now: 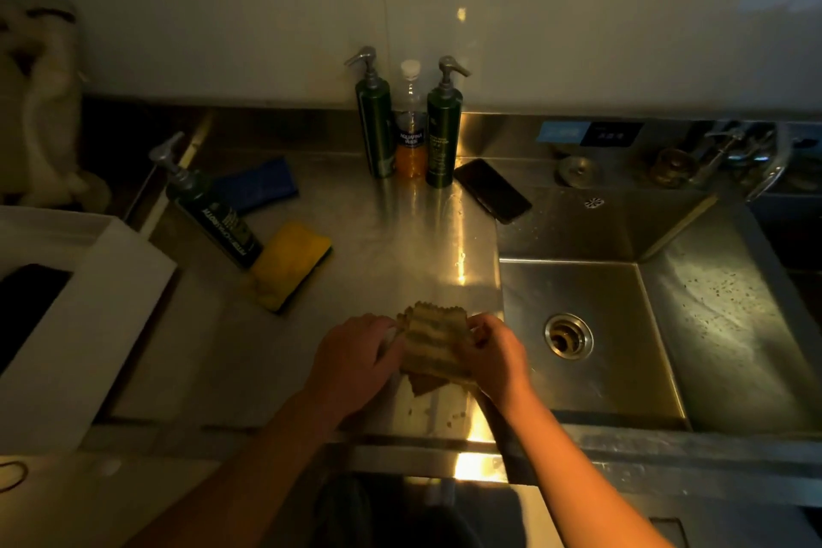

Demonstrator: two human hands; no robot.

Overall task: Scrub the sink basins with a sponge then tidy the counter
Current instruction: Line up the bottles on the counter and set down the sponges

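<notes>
Dim light, steel worktop (378, 245) with the sink basin (622, 374) on its right.

- The left hand (351, 360) and right hand (493, 358) are each gripping one side of a ribbed tan cloth (433, 343), fingers curled over its edges. They are holding it over the worktop's near part, just left of the basin rim. I cannot tell whether its lower corner is touching the steel.
- A yellow sponge (291, 265) is lying on the worktop, well left of the hands, against the base of a slanted dark pump bottle (213, 214); whether the bottle is lying or standing is unclear.
- A blue sponge (262, 185) is sitting behind that bottle.
- Two green pump bottles (373, 125) are standing upright at the back wall, with a clear bottle of orange liquid (410, 138) between them.
- A dark phone (491, 190) is lying just right of them.
</notes>
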